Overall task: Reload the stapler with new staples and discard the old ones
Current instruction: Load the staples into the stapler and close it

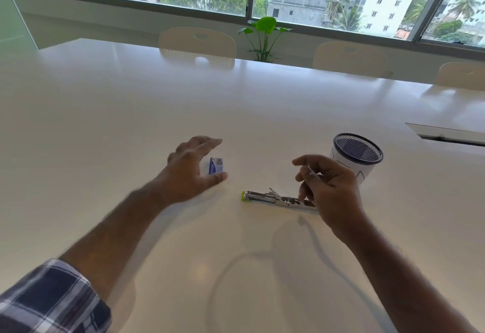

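Observation:
A small metal stapler with a green tip lies on the white table, its top swung open. My right hand hovers over its right end and pinches something thin and silvery between thumb and fingers; it looks like a strip of staples. A little blue staple box rests to the left of the stapler. My left hand curves around that box with fingers spread, thumb just below it, not gripping it.
A black mesh cup with a white liner stands just behind my right hand. A cable slot is cut into the table at far right. Chairs and a potted plant line the far edge.

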{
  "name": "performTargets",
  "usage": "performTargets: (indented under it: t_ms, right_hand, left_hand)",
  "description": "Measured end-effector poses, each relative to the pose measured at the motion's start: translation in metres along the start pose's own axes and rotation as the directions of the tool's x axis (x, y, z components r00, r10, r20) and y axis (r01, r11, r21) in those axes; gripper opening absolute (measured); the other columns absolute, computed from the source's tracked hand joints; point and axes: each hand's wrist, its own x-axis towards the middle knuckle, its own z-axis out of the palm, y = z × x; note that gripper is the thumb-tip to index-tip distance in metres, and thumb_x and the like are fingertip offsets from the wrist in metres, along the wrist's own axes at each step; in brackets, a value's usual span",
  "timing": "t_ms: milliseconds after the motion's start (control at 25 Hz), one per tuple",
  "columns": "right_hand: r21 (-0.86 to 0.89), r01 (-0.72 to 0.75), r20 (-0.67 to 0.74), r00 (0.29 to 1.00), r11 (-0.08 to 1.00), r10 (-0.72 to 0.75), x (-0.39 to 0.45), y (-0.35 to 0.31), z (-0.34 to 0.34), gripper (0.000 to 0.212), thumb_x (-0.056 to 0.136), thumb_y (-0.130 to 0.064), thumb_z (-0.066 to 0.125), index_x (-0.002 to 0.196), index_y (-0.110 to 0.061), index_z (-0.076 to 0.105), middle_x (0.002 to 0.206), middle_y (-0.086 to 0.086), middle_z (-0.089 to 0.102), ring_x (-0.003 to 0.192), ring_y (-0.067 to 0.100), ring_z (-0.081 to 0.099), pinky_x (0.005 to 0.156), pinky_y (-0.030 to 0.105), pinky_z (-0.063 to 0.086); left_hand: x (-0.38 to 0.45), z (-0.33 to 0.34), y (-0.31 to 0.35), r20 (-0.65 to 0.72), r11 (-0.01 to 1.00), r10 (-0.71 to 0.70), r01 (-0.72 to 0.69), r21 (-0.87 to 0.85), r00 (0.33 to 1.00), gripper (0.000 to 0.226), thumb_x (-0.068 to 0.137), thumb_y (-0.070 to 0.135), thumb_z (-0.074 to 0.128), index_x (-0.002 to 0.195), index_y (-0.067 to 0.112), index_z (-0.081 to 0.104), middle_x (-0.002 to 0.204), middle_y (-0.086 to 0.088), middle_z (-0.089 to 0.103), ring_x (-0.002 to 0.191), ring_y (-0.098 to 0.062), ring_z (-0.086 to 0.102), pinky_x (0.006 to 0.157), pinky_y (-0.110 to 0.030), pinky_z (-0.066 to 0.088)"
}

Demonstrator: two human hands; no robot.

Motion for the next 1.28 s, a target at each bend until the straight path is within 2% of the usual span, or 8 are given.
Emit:
performTargets:
  t_ms: [160, 360, 560, 680, 760, 880, 1080, 1280]
  right_hand:
    - [-0.118, 0.038, 0.031, 0.999, 0.992, -0.034, 0.009, 0.002, 0.004, 0.039, 0.089, 0.012, 0.052, 0.081, -0.019, 0.075, 0.066, 0.004, 0.062, 0.046, 0.011, 0.054, 0.047, 0.015, 0.041]
    - [-0.226, 0.191, 0.223, 0.965, 0.955, -0.14, 0.017, 0.003, 0.014, 0.042, 0.092, -0.002, 0.059, 0.122, -0.032, 0.06, 0.072, 0.005, 0.063, 0.053, 0.012, 0.058, 0.057, 0.019, 0.05]
    - [-0.406, 0.371, 0.505, 0.853, 0.835, -0.134, 0.014, 0.009, 0.017, 0.029, 0.089, -0.012, 0.065, 0.108, -0.034, 0.07, 0.082, -0.011, 0.063, 0.078, 0.003, 0.057, 0.068, 0.009, 0.038]
    - [-0.299, 0.271, 0.53, 0.844, 0.915, -0.077, 0.02, 0.012, 0.008, 0.026, 0.09, -0.01, 0.065, 0.104, -0.031, 0.071, 0.081, -0.001, 0.064, 0.063, 0.01, 0.053, 0.064, 0.021, 0.043]
    - [-0.212, 0.169, 0.508, 0.861, 0.963, -0.04, 0.024, 0.011, 0.002, 0.027, 0.091, -0.006, 0.064, 0.104, -0.028, 0.072, 0.078, 0.008, 0.064, 0.064, 0.035, 0.054, 0.061, 0.037, 0.048]
    - [-0.19, 0.145, 0.506, 0.862, 0.971, -0.03, 0.028, 0.011, -0.009, 0.031, 0.091, 0.001, 0.062, 0.109, -0.024, 0.067, 0.073, 0.006, 0.064, 0.065, 0.035, 0.059, 0.066, 0.051, 0.051]
    - [-0.273, 0.181, 0.574, 0.819, 0.945, 0.009, 0.031, 0.011, -0.014, 0.019, 0.087, -0.012, 0.065, 0.095, -0.029, 0.064, 0.074, 0.006, 0.064, 0.059, 0.021, 0.053, 0.056, 0.039, 0.044]
    - [-0.141, 0.135, 0.585, 0.811, 0.981, -0.028, 0.035, 0.009, -0.003, 0.017, 0.086, -0.011, 0.062, 0.093, -0.027, 0.063, 0.068, 0.018, 0.055, 0.056, 0.035, 0.045, 0.051, 0.044, 0.04]
  left_hand:
    - [-0.017, 0.023, 0.047, 0.079, 0.983, 0.182, -0.184, 0.023, 0.98, 0.051, 0.071, 0.06, 0.072, 0.118, 0.038, 0.065, 0.115, 0.014, 0.059, 0.111, -0.008, 0.05, 0.098, -0.034, 0.029]
    - [-0.02, 0.045, 0.057, 0.105, 0.993, 0.116, -0.113, -0.04, 0.988, 0.028, 0.077, 0.046, 0.072, 0.102, 0.034, 0.073, 0.1, 0.018, 0.064, 0.101, -0.001, 0.054, 0.101, -0.036, 0.033]
    - [-0.022, 0.048, 0.055, 0.091, 0.988, 0.066, -0.052, -0.143, 0.994, 0.018, 0.076, 0.037, 0.076, 0.093, 0.031, 0.075, 0.086, 0.021, 0.059, 0.081, 0.004, 0.052, 0.092, -0.033, 0.042]
    - [-0.02, 0.047, 0.055, 0.101, 0.987, 0.068, -0.051, -0.155, 0.993, 0.013, 0.076, 0.037, 0.076, 0.089, 0.033, 0.076, 0.087, 0.021, 0.062, 0.083, 0.004, 0.054, 0.092, -0.035, 0.043]
    - [-0.021, 0.046, 0.055, 0.103, 0.985, 0.054, -0.036, -0.169, 0.993, 0.011, 0.076, 0.036, 0.077, 0.086, 0.032, 0.076, 0.088, 0.021, 0.064, 0.086, 0.004, 0.055, 0.095, -0.037, 0.043]
    - [-0.022, 0.045, 0.055, 0.127, 0.984, 0.045, -0.022, -0.175, 0.991, 0.011, 0.076, 0.037, 0.077, 0.087, 0.032, 0.076, 0.089, 0.021, 0.064, 0.089, 0.005, 0.056, 0.097, -0.039, 0.042]
    - [-0.022, 0.045, 0.054, 0.138, 0.979, 0.026, 0.003, -0.205, 0.99, 0.012, 0.076, 0.038, 0.078, 0.087, 0.033, 0.077, 0.09, 0.021, 0.066, 0.091, 0.0, 0.059, 0.096, -0.041, 0.045]
    - [-0.022, 0.046, 0.055, 0.143, 0.974, -0.01, 0.042, -0.221, 0.99, 0.012, 0.075, 0.04, 0.078, 0.086, 0.036, 0.076, 0.087, 0.024, 0.064, 0.091, 0.003, 0.055, 0.096, -0.042, 0.044]
